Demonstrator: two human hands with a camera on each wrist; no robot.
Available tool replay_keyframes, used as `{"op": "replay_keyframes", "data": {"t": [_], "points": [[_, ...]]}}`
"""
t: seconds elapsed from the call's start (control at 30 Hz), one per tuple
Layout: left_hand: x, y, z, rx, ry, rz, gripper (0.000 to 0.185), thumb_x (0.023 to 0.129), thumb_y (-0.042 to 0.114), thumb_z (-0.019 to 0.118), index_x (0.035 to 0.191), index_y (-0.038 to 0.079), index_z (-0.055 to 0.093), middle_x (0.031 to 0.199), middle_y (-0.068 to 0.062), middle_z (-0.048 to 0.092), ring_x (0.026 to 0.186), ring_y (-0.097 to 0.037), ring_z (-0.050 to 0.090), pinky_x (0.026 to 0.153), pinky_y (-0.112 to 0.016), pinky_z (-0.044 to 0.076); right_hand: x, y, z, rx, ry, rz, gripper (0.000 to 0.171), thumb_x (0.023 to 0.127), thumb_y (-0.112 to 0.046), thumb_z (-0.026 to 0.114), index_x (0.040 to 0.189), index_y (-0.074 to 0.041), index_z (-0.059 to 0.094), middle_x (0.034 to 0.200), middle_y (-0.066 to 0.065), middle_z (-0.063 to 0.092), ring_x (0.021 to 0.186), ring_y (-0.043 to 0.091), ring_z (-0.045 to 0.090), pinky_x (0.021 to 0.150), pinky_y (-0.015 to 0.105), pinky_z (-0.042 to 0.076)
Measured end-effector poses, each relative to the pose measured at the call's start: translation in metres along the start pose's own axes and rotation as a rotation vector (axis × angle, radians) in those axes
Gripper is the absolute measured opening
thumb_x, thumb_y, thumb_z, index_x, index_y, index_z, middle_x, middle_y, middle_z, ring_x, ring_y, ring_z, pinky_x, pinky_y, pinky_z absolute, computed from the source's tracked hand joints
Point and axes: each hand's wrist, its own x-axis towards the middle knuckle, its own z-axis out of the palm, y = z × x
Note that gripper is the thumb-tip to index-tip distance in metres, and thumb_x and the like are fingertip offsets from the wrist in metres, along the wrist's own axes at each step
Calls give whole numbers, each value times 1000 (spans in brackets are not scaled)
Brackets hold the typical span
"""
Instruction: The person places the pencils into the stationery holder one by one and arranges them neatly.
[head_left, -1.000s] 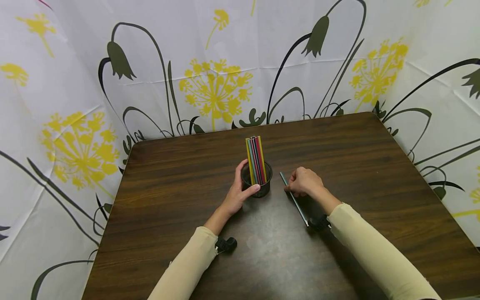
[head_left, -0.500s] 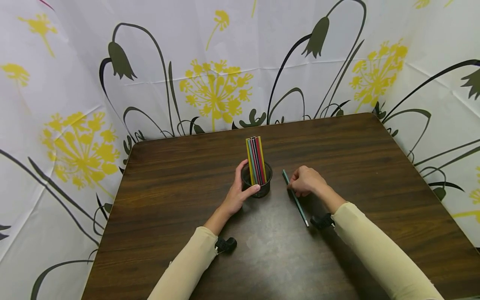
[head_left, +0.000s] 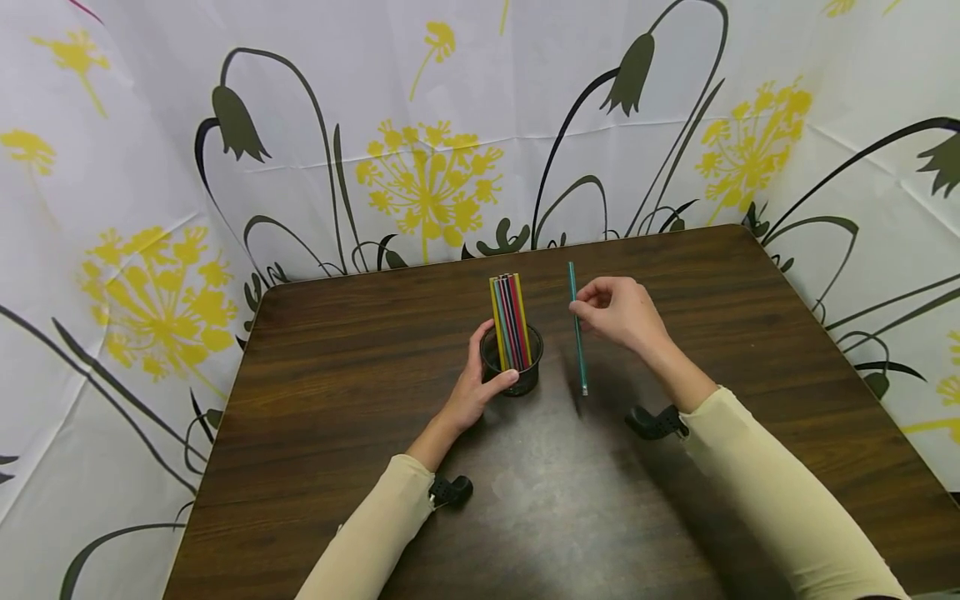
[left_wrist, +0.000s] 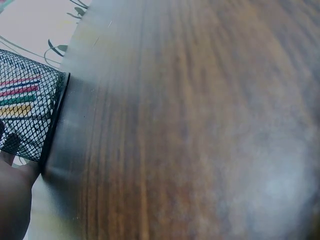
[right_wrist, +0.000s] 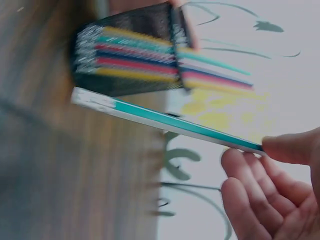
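Observation:
A black mesh pencil cup [head_left: 522, 381] stands on the table with several colored pencils [head_left: 511, 321] upright in it, yellow, teal, pink and dark ones among them. My left hand [head_left: 477, 388] grips the cup from its left side, thumb over the near rim. To the right of the cup, my right hand [head_left: 619, 313] pinches a teal pencil [head_left: 581, 358] between thumb and fingertips. That pencil hangs nearly upright above the table, its white eraser end pointing down. In the right wrist view, the teal pencil [right_wrist: 165, 119] passes close beside the cup [right_wrist: 135, 55].
The dark wood-grain table [head_left: 360, 350] reaches back to a white curtain [head_left: 450, 83] printed with yellow and green flowers. Black wrist cameras [head_left: 452, 491] are strapped over both light sleeves [head_left: 780, 483].
My right hand has lifted the teal pencil off the table, moving it up and away from me and turning it more upright. The left hand keeps its grip on the cup.

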Motion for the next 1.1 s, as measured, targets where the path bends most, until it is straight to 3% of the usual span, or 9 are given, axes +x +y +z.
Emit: {"op": "replay_keyframes", "data": {"t": [0.2,0.4,0.63,1.1], "points": [[-1,1,-1,21,3,-10,83,94,8,61,156,14,7,147,-26,32,130,-42,39,107,-62,25,-2,-25,-3,203,162,-144,18,91,-21,69,96,-4,69,81,13,71,60,13,66,55,28,53],[0,1,-1,17,-2,-3,82,94,8,61,156,13,6,149,-26,30,133,-42,36,108,-63,23,-8,-40,8,333,222,-295,18,92,-19,70,100,-3,68,85,12,71,66,12,68,56,27,54],[0,0,-1,-4,-4,-8,82,94,7,60,155,12,6,149,-26,30,133,-42,35,108,-63,23,-9,-35,32,229,223,-361,12,92,-17,70,99,-8,69,86,1,69,68,12,67,59,28,51],[1,-2,-1,-24,-3,-15,81,94,1,57,155,11,5,150,-26,29,132,-43,36,109,-61,22,-6,-17,65,61,79,-304,14,92,-19,69,101,-8,68,88,0,69,73,14,67,65,35,53]]}}
